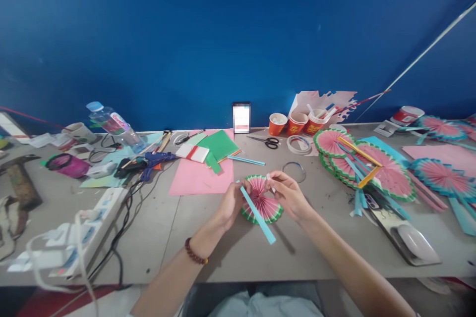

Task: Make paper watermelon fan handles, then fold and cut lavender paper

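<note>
A pink pleated paper fan (274, 209) with a green-and-white rim is spread between my hands, just above the table. My left hand (231, 204) is closed at its left edge, also pinching the top of a light blue paper strip (260, 219) that slants down across the fan. With fingers pinched at the upper right of the fan, my right hand (290, 195) holds a small white strip (269, 182). Whether that strip is stuck to the fan I cannot tell. Behind my hands lie a roll of clear tape (298, 144) and black-handled scissors (271, 143).
Pink sheets (203, 185) and green paper (222, 147) lie behind left. A blue glue gun (156, 161), cords and a power strip (94, 230) are left. Finished fans (390, 168) are piled right, near a white mouse (418, 242). Red cups (277, 126) and a phone (241, 119) stand behind.
</note>
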`<state>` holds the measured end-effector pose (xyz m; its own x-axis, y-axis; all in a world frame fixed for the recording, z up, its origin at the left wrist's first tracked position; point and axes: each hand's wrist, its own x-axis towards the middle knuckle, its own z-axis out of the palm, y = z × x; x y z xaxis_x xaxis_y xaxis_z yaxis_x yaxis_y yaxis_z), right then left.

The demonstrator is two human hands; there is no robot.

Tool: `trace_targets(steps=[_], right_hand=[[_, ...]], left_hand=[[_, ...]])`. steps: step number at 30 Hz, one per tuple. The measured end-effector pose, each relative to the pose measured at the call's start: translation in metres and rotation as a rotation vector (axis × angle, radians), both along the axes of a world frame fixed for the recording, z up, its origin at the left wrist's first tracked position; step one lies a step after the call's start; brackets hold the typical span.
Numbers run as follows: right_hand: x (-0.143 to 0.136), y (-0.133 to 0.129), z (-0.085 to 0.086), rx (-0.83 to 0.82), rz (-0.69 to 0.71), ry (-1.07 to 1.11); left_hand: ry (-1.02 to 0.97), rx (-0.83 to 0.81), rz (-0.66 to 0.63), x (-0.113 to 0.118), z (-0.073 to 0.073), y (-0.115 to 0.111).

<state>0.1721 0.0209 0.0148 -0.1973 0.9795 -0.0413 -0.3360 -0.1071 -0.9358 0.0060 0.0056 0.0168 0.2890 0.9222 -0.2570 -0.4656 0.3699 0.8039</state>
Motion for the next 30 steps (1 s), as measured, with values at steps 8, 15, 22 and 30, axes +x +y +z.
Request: trace_targets(steps=[8,15,22,30], right_hand=[[0.0,-0.005,0.004,-0.025,0.076,-0.057],[-0.002,-0.01,0.006,0.313,-0.004,-0.538],[-0.005,-0.014,0.005,0.419,-0.016,-0.731],[-0.004,-0.011,0.002,0.439,-0.033,-0.748]], left_hand=[[0.192,0.091,-0.044,0.001,-0.001,-0.004],[0.197,0.079,0.127,0.001,-0.009,0.0],[0.163,0.019,0.167,0.004,-0.016,-0.001],[0.17,-0.005,0.152,0.007,-0.014,-0.003]])
